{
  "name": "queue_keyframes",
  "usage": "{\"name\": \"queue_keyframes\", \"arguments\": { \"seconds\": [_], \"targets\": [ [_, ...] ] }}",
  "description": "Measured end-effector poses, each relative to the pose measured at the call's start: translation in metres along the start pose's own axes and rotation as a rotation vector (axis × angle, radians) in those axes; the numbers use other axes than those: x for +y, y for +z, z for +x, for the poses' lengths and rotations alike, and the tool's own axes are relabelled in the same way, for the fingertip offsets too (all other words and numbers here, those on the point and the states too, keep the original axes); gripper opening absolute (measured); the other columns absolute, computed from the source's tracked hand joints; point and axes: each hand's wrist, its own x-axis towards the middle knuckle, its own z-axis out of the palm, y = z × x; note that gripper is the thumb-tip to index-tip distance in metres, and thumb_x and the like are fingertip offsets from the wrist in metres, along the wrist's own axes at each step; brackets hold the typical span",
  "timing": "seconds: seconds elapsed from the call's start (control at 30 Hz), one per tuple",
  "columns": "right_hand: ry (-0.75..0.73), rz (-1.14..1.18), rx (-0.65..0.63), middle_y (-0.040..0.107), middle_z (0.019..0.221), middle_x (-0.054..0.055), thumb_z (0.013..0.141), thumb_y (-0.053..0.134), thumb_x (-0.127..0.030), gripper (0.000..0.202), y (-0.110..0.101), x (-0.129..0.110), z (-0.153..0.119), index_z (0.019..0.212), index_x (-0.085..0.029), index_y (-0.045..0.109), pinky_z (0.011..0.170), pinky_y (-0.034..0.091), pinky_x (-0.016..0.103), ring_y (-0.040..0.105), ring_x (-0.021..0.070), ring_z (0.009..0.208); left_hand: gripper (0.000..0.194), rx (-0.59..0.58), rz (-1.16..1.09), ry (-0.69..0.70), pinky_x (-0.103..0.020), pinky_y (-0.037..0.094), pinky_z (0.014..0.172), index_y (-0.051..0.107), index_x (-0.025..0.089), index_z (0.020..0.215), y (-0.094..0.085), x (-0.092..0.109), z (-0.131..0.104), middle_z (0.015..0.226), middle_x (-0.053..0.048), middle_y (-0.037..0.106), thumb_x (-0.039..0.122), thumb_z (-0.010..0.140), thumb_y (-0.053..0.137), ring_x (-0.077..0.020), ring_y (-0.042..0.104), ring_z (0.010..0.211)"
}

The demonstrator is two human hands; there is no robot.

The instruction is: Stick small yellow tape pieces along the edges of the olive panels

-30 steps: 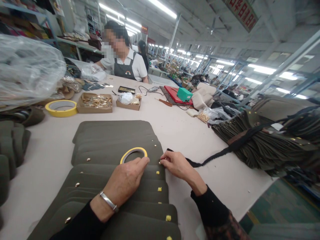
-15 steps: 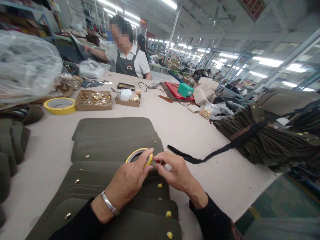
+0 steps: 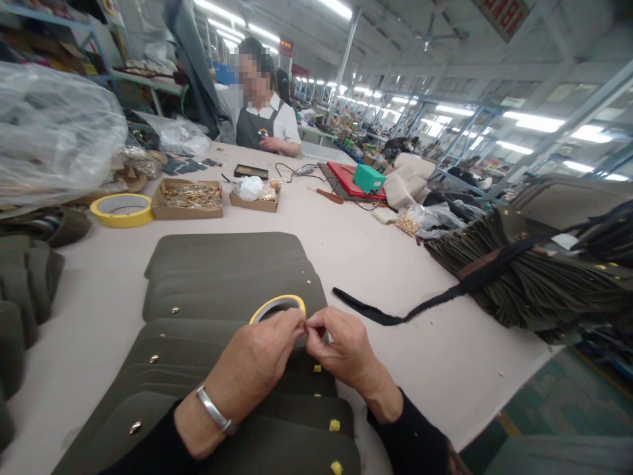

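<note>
My left hand [image 3: 257,359], with a silver bracelet at the wrist, is closed against a roll of yellow tape [image 3: 278,303], its fingers over the near side of the ring. My right hand [image 3: 343,346] pinches close by, its fingertips meeting those of the left. A bit of yellow shows between them, mostly hidden by the fingers. Beneath lie overlapping dark olive panels [image 3: 225,254] with rounded corners. Gold-coloured metal studs [image 3: 135,427] sit along their left part, and small yellow tape pieces [image 3: 335,425] stick to their right edges.
Behind the panels stand a wide yellow tape roll [image 3: 122,210] and a cardboard box of metal parts [image 3: 192,198]. A black strip [image 3: 368,313] runs right to a stack of olive pieces [image 3: 499,277]. Across the table a person [image 3: 260,109] holds up dark material.
My left thumb and fingers have drawn in to meet my right fingertips, covering more of the tape ring. Across the table, the person has raised a dark piece.
</note>
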Motion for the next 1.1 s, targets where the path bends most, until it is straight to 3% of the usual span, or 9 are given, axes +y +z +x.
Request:
{"name": "queue_keyframes", "arguments": {
  "seconds": [0.1,0.23,0.33,0.43,0.53,0.63,0.83,1.1],
  "targets": [
    [0.124,0.034,0.003,0.062,0.064,0.001,0.079,0.05,-0.012,0.015,0.001,-0.007,0.003,0.073,-0.019,0.062,0.058,0.044,0.024,0.056,0.0127,0.058,0.021,0.007,0.049,-0.03,-0.026,0.045,0.062,0.056,0.02,0.09,0.002,0.001,0.002,0.08,-0.001,0.063,0.021,0.097,0.036,-0.015,0.062,0.07],
    [0.554,0.257,-0.029,0.062,0.059,-0.001,0.077,0.056,-0.02,0.011,0.004,-0.005,0.007,0.07,-0.018,0.064,0.05,0.045,0.021,0.057,0.0115,0.052,0.023,0.127,0.07,0.02,-0.025,0.045,0.064,0.056,0.019,0.084,0.009,0.005,0.003,0.076,-0.002,0.06,0.018,0.096,0.037,-0.0143,0.059,0.07],
    [0.849,0.413,-0.015,0.061,0.055,-0.002,0.073,0.059,-0.025,0.01,0.004,0.018,0.006,0.069,-0.017,0.062,0.045,0.046,0.021,0.058,0.0116,0.046,0.02,0.214,0.08,0.071,-0.026,0.045,0.065,0.056,0.018,0.088,0.012,0.008,0.002,0.078,-0.002,0.061,0.017,0.096,0.038,-0.0143,0.059,0.071],
    [0.974,0.533,-0.143,0.06,0.054,-0.003,0.072,0.063,-0.029,0.014,-0.001,0.046,0.001,0.071,-0.015,0.063,0.044,0.046,0.02,0.056,0.0103,0.044,0.016,0.088,0.179,-0.011,-0.029,0.045,0.066,0.056,0.018,0.092,0.013,0.004,0.003,0.083,-0.003,0.063,0.016,0.095,0.041,-0.0165,0.059,0.073],
    [0.934,0.542,-0.314,0.06,0.058,-0.003,0.075,0.064,-0.031,0.017,-0.007,0.062,-0.003,0.077,-0.014,0.065,0.044,0.043,0.019,0.052,0.0076,0.045,0.015,-0.142,0.307,-0.107,-0.034,0.046,0.07,0.058,0.018,0.09,0.014,-0.002,0.007,0.088,-0.005,0.063,0.012,0.092,0.044,-0.0209,0.057,0.079],
    [0.887,0.486,-0.407,0.059,0.059,-0.003,0.078,0.062,-0.031,0.017,-0.008,0.065,-0.003,0.079,-0.015,0.067,0.044,0.04,0.018,0.049,0.007,0.046,0.016,-0.247,0.325,-0.125,-0.038,0.045,0.076,0.059,0.018,0.091,0.016,-0.005,0.009,0.09,-0.006,0.062,0.012,0.092,0.044,-0.024,0.054,0.085],
    [0.664,0.25,-0.465,0.065,0.064,-0.001,0.08,0.059,-0.022,0.013,-0.008,0.056,0.004,0.076,-0.016,0.07,0.054,0.04,0.021,0.055,0.0101,0.058,0.018,-0.265,0.267,-0.122,-0.039,0.045,0.076,0.059,0.018,0.092,0.017,-0.003,0.008,0.09,-0.006,0.06,0.013,0.093,0.042,-0.0242,0.049,0.084],
    [0.496,0.036,-0.489,0.068,0.066,-0.001,0.079,0.059,-0.012,0.013,-0.002,0.051,0.009,0.073,-0.017,0.069,0.057,0.04,0.022,0.058,0.0112,0.058,0.017,-0.269,0.237,-0.124,-0.04,0.044,0.077,0.059,0.019,0.091,0.022,-0.005,0.007,0.087,-0.006,0.059,0.014,0.093,0.042,-0.0244,0.048,0.083]
  ]
}}
